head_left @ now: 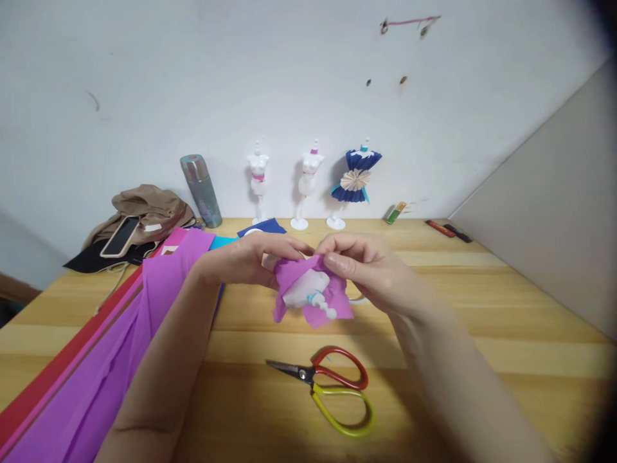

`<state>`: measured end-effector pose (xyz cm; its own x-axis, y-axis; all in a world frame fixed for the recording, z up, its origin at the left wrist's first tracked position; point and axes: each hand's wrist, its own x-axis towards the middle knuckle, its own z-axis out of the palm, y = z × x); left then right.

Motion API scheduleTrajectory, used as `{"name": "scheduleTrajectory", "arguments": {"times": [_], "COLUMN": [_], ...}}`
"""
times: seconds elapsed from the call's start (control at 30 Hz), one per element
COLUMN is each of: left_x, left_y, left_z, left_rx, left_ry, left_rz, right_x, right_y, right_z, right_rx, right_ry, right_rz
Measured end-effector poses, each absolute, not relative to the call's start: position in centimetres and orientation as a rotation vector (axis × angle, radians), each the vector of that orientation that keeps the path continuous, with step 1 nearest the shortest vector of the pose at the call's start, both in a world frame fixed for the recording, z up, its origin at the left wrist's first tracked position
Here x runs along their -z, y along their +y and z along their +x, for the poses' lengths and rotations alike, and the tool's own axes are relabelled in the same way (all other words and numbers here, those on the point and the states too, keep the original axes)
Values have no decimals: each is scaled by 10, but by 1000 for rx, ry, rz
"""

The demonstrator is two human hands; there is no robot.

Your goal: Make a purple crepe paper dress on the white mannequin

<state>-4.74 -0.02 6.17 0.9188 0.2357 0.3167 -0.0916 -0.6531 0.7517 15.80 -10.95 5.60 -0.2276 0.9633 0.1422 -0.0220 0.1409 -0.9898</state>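
Note:
A small white dress-form mannequin (308,288) is tilted above the table, its knobbed neck towards me and a light-blue band around that neck. Purple crepe paper (338,299) wraps its body and flares loosely about the shoulders. My left hand (255,258) is closed around the wrapped mannequin from the left; some of its fingers are hidden behind the paper. With thumb and fingertips pressed together, my right hand (369,265) pinches the paper's upper edge. Below lie scissors (303,374) with one red and one yellow handle, touched by neither hand.
Long purple crepe sheets (110,360) cover the table's left side, over red paper (62,370). Along the wall stand a thermos (202,193), two white mannequins (308,173) and one in blue pleated paper (355,193). A phone (120,236) rests beside brown cloth (149,209).

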Motion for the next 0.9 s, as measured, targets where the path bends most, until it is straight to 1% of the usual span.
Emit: {"name": "scheduleTrajectory", "arguments": {"times": [0.27, 0.43, 0.6, 0.73, 0.9], "left_x": [-54, -48, -48, -45, -40], "left_y": [9, 16, 17, 16, 14], "left_z": [-51, -52, -48, -46, -41], "left_rx": [-433, -479, -505, -517, -541], "left_ry": [224, 245, 285, 363, 383], "left_rz": [2280, 2110, 2029, 1963, 1793], "right_x": [-51, -51, -52, -50, -48], "right_y": [-109, -106, -106, -106, -103], "right_z": [160, 159, 157, 155, 151], "right_rx": [-1189, -1189, -1215, -1271, -1270], "right_ry": [-1353, -1354, -1318, -1289, -1346], "right_rz": [-1017, -1035, -946, -971, -888]}}
